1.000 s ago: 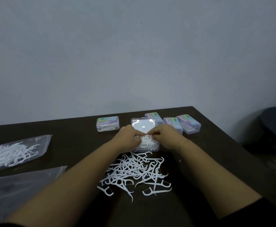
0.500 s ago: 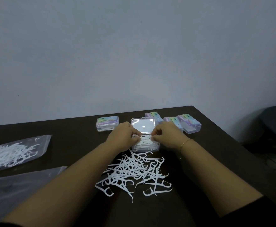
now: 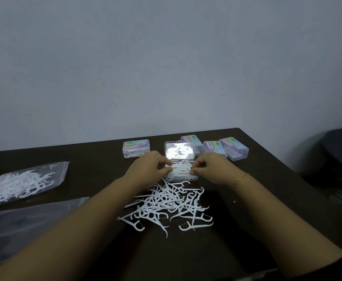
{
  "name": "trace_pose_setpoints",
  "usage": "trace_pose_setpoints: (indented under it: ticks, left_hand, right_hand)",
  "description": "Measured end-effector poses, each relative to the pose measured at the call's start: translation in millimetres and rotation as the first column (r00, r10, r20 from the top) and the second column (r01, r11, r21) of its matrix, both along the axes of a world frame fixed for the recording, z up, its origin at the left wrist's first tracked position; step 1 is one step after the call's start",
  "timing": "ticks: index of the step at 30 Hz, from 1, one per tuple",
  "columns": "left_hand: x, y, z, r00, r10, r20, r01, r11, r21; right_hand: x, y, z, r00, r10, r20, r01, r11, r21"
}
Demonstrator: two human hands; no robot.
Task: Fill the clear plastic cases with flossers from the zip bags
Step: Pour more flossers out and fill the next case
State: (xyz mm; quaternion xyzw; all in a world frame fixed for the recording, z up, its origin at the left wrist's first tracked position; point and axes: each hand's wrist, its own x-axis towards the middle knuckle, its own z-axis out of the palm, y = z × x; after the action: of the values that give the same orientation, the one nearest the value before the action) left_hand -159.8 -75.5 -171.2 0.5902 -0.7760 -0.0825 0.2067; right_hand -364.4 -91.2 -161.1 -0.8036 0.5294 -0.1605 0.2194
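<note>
I see my left hand and right hand, fingers curled, pinching flossers into the open case mid-table, so next I judge comes another pinch from the loose pile.

The closed cases' colourful labels are too blurred to read.
</note>
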Motion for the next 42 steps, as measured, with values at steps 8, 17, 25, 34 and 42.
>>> trace_pose_setpoints:
  ticks: [8, 17, 25, 34, 42]
  left_hand:
    - [10.0, 32.0, 14.1, 0.98, -0.163, 0.11, 0.121, 0.94, 0.32]
    - [3.3, 36.7, 5.1, 0.897, -0.207, 0.39, 0.092, 0.952, 0.293]
    - [8.0, 51.6, 14.1, 0.906, -0.144, 0.397, 0.101, 0.987, 0.127]
    - [15.7, 44.4, 28.3, 0.974, 0.084, -0.21, -0.026, 0.965, 0.261]
    - [24.1, 36.7, 27.0, 0.956, 0.131, -0.262, -0.04, 0.945, 0.326]
  right_hand:
    - [4.3, 21.1, -6.8, 0.979, 0.101, -0.179, -0.062, 0.976, 0.208]
    - [11.4, 33.5, -6.2, 0.903, 0.097, -0.419, -0.074, 0.995, 0.07]
    - [13.2, 47.5, -2.6, 0.923, 0.09, -0.375, -0.096, 0.995, 0.002]
    - [-1.8, 51.1, 22.9, 0.998, 0.056, -0.018, -0.052, 0.983, 0.179]
    - [-5.3, 34.2, 26.0, 0.997, 0.017, -0.076, -0.007, 0.991, 0.132]
